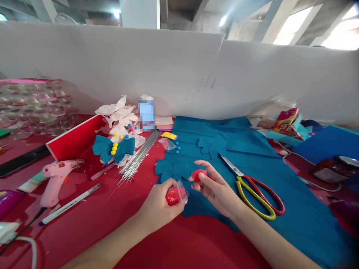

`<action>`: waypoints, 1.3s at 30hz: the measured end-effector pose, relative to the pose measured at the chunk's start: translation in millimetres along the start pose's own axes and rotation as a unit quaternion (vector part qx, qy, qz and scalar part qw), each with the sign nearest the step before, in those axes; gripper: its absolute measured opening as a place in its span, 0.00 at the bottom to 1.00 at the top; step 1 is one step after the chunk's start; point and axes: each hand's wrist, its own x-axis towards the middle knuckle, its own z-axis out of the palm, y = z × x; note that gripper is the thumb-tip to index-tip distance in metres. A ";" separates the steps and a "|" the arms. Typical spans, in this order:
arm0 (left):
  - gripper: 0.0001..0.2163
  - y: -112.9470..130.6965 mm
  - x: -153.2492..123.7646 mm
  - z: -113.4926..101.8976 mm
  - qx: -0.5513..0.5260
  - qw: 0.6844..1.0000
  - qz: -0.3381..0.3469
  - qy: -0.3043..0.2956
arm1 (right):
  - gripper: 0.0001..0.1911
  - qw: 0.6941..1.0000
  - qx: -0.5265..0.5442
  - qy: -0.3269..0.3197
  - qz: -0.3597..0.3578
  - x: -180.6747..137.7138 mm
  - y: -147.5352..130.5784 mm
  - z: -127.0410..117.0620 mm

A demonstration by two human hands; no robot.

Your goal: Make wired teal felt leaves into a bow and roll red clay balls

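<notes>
Cannot read lettering on red snack packet; pinching red clay-like lump in right fingers, clutching bagged red lump in left fingers, near curved edge of teal fabric.

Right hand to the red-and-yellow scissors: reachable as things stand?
Likely yes: the scissors lie beside the right hand on the teal cloth, with nothing over them. That hand pinches a red clay-like lump, though, so it would probably need to let go first.

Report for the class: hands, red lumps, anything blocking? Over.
Left hand gripping red lump in clear plastic. Right hand pinching smaller red piece. Nothing between hands. Scissors near right hand, on blue cloth.
</notes>
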 end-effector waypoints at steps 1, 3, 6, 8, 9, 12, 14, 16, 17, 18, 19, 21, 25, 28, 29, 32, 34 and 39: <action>0.08 1.3 -0.2 -0.5 -0.011 1.000 -0.001 -0.004 | 0.10 1.000 -0.012 -0.001 -0.012 0.0 1.6 0.4; 0.08 3.2 -0.4 -1.4 -0.028 1.000 0.002 -0.010 | 0.05 0.998 -0.045 -0.004 -0.038 -0.1 3.7 0.7; 0.09 2.8 0.4 -1.5 -0.028 0.999 0.021 -0.007 | 0.04 0.983 -0.161 -0.022 -0.083 -1.6 3.3 1.4; 0.09 0.1 1.4 -0.7 -0.012 0.999 0.030 0.002 | 0.04 0.953 -0.276 -0.040 -0.120 -3.3 0.9 2.7; 0.08 -1.8 1.9 -0.1 -0.003 1.000 0.030 0.005 | 0.05 0.932 -0.331 -0.050 -0.136 -4.2 -0.6 3.7; 0.06 -7.2 3.1 1.6 0.020 1.000 0.017 0.013 | 0.08 0.874 -0.453 -0.084 -0.157 -7.0 -4.0 7.8; 0.06 -9.0 3.2 2.3 0.024 1.000 0.009 0.015 | 0.09 0.846 -0.496 -0.102 -0.167 -8.8 -4.6 10.2; 0.05 -8.9 3.0 2.4 0.019 1.000 0.009 0.013 | 0.09 0.833 -0.511 -0.094 -0.191 -10.5 -4.1 11.4; 0.05 -8.3 2.8 2.3 0.016 1.000 0.010 0.013 | 0.10 0.831 -0.511 -0.079 -0.205 -11.2 -3.6 11.5; 0.05 -7.5 2.6 2.1 0.013 1.000 0.011 0.015 | 0.10 0.830 -0.510 -0.064 -0.217 -11.6 -3.1 11.5; 0.04 -6.8 2.4 1.8 0.011 1.000 0.012 0.017 | 0.11 0.828 -0.511 -0.054 -0.224 -12.0 -2.7 11.6; 0.04 -6.1 2.0 1.5 0.010 1.000 0.016 0.020 | 0.12 0.824 -0.521 -0.068 -0.213 -12.3 -2.1 12.7; 0.03 -8.1 1.6 2.3 0.018 0.999 0.040 0.023 | 0.15 0.816 -0.536 -0.152 -0.155 -13.5 -2.4 18.6; 0.04 -10.1 1.2 2.8 0.040 0.998 0.036 0.020 | 0.15 0.829 -0.515 -0.161 -0.147 -14.5 -2.7 20.2; 0.05 -10.2 1.1 2.5 0.044 0.998 0.030 0.021 | 0.14 0.842 -0.496 -0.145 -0.153 -14.3 -2.4 19.2; 0.10 -8.5 1.5 -0.6 0.030 0.999 0.022 0.036 | 0.11 0.906 -0.392 -0.052 -0.153 -10.7 0.5 12.0; 0.11 -6.0 2.3 -4.0 -0.011 0.999 0.033 0.040 | 0.11 0.946 -0.303 0.010 -0.118 -6.4 3.8 6.1; 0.08 -3.3 4.6 -8.5 -0.064 0.996 0.049 0.037 | 0.12 0.975 -0.210 0.024 -0.062 -3.0 7.1 4.2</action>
